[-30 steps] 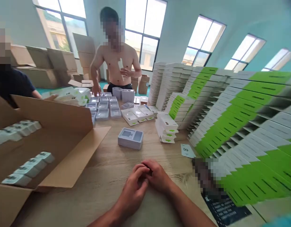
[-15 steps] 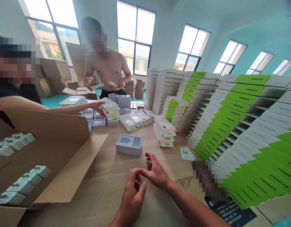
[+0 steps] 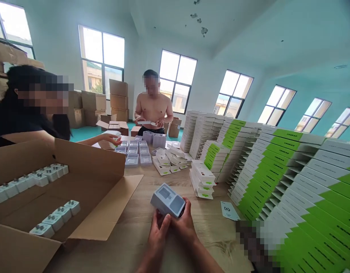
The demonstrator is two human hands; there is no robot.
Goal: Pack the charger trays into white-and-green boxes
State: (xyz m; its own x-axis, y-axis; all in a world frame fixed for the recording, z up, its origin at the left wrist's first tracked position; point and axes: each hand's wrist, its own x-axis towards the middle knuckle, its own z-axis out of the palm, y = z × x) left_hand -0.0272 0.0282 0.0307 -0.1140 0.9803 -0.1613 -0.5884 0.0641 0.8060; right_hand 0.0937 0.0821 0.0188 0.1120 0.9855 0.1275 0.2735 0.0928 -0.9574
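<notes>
Fingers of both your hands curl closely around a grey-blue moulded tray, holding it above the table and tilted, with its two recessed pockets facing up toward you. Your left hand cups the tray's lower edge and your right hand wraps its right end; the tray hides some of your fingertips. Below your hands is the wooden table, and just to your left stands an open cardboard carton holding rows of small white blocks, too small to identify. To your right, a pale card lies on the table near a short stack of white boxes with green markings, while long leaning rows of white-and-green boxes fill that side. Farther ahead, grey trays sit in neat rows beside loose white boxes. A co-worker on your left reaches across the carton, with a hand at a white item. A shirtless person across the table holds a white box. Stacked cardboard cartons stand near the far windows.
</notes>
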